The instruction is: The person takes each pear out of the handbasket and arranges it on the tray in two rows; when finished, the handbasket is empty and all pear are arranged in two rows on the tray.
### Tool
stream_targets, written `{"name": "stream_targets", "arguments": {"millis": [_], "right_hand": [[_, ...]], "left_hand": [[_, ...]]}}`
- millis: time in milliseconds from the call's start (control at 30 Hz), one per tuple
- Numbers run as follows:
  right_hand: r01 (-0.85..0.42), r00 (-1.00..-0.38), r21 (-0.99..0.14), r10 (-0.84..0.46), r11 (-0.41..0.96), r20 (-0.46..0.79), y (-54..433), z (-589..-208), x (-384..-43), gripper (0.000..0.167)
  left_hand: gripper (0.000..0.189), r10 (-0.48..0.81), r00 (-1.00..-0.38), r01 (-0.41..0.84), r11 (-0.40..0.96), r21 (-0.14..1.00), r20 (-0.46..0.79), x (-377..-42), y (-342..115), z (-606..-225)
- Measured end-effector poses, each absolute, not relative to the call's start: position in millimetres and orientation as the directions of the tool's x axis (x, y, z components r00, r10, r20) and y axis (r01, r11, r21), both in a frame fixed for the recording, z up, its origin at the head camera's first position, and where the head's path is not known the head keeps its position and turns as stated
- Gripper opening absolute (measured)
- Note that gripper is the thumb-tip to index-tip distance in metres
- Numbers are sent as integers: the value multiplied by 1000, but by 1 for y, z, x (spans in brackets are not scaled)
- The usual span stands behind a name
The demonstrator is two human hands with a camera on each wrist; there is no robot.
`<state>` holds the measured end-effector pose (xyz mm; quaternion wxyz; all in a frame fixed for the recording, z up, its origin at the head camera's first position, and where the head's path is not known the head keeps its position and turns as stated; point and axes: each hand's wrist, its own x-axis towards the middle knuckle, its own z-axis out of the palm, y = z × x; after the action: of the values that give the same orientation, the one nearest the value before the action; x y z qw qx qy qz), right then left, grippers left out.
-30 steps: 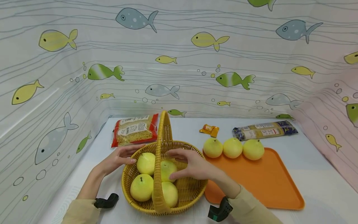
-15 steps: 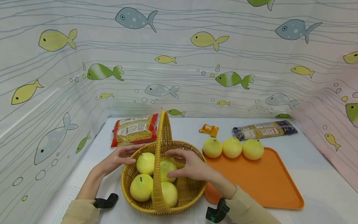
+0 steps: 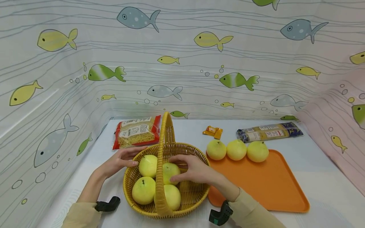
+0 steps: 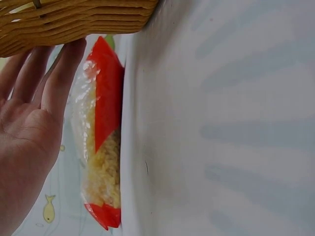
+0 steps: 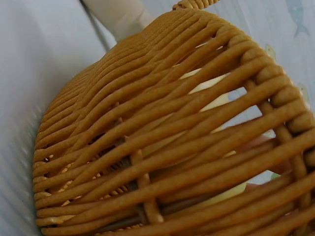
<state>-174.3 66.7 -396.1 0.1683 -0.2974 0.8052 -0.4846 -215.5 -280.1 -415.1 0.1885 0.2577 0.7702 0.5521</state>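
A yellow wicker basket [image 3: 196, 202] with a tall arched handle holds several round yellow pears, among them a front-left pear [image 3: 143, 190] and a front pear [image 3: 173, 198]. Inside it, my right hand [image 3: 194, 169] has thumb and fingers bent around the middle pear [image 3: 170, 173]. At the basket's left rim is my left hand [image 3: 121, 160]. The left wrist view shows those fingers [image 4: 61, 78] stretched straight, tips right at the basket's outer wall [image 4: 98, 19]. Woven wall [image 5: 172, 123] fills the right wrist view and hides most of the right hand.
Right of the basket lies an orange tray [image 3: 262, 190], with three pears [image 3: 236, 149] along its back edge. Farther back are a small orange packet [image 3: 212, 131] and a long noodle package [image 3: 269, 132]. A red-edged pasta bag [image 3: 138, 133] lies behind the left hand.
My right hand's fingers have come in closer around the middle pear, from a wider spread. The left hand, basket and tray stay where they were.
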Motion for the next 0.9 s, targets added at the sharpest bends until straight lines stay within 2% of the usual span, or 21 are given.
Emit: {"name": "stream_targets", "arguments": {"millis": [367,900], "right_hand": [[-344,-754,-828,-656,443,-38,66,-401,-177,61],[-380,-721,-793,-690,475,-67,65,-399,-178,65]], "left_hand": [[58,598,-802,189,258,947,-3,-216,-280,-415],[58,605,-796,197,251,948,5,-216,-280,-417]]}}
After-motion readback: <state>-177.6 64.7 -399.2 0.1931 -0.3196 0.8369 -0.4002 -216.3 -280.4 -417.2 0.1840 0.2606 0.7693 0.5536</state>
